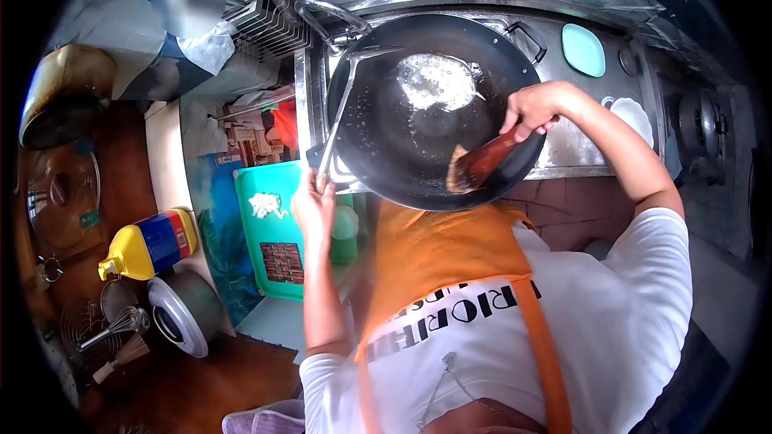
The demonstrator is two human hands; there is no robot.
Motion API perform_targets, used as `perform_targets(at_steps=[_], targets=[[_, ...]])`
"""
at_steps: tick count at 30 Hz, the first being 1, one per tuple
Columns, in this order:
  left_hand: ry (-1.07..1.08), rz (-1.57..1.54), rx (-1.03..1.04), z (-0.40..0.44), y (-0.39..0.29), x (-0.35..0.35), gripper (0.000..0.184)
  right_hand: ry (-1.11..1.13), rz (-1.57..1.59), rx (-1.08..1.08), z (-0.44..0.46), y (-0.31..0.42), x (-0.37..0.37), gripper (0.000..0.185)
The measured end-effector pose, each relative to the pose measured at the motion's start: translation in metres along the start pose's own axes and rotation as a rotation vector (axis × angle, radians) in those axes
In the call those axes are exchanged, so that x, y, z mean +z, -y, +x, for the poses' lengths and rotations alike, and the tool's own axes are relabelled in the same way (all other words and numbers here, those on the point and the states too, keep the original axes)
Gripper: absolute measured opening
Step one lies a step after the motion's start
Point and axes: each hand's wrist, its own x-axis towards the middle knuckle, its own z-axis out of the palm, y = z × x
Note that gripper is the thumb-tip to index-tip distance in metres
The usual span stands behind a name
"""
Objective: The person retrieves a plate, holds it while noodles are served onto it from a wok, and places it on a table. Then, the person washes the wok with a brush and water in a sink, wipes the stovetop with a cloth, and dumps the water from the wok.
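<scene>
Shirt (615,313): white, nearest, under an orange apron (438,249)
Wok (374,137): at the steel sink unit (567,149), beside the tap (328,14)
Right hand (532,111): wrapped round a brush (490,159) — bristles (458,175) inside the wok
Left hand (312,210): curled about a long-handled utensil (338,122)
Scrubbing: apparently in hand — the next stroke calls for a steady wok
</scene>
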Motion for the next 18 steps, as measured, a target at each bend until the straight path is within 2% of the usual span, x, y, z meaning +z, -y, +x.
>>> perform_targets(at_steps=[3, 4, 6, 9, 12, 16, 18], targets=[[-0.002, 0.004, -0.022, -0.002, -0.006, -0.001, 0.017, -0.238, -0.098, 0.256, -0.011, -0.060, -0.030, 0.049], [-0.007, -0.006, -0.026, -0.001, -0.005, 0.000, 0.017, -0.404, -0.183, 0.194, 0.003, -0.100, -0.038, 0.053], [-0.005, 0.029, -0.028, -0.002, -0.010, -0.001, 0.017, -0.564, -0.543, 0.105, 0.000, -0.122, -0.053, 0.058], [-0.005, 0.086, -0.033, -0.002, -0.013, -0.001, 0.017, -0.898, -0.416, 0.045, 0.017, -0.131, -0.056, 0.065], [0.001, 0.095, -0.049, -0.001, -0.018, -0.001, 0.016, -1.021, -0.428, 0.096, 0.033, -0.118, -0.060, 0.071], [-0.082, 0.164, 0.026, 0.001, -0.019, 0.006, 0.017, -1.054, -0.586, 0.255, 0.073, -0.144, -0.077, 0.059], [-0.076, 0.146, 0.002, 0.001, -0.017, 0.010, 0.018, -1.103, -0.624, 0.253, 0.076, -0.146, -0.075, 0.057]])
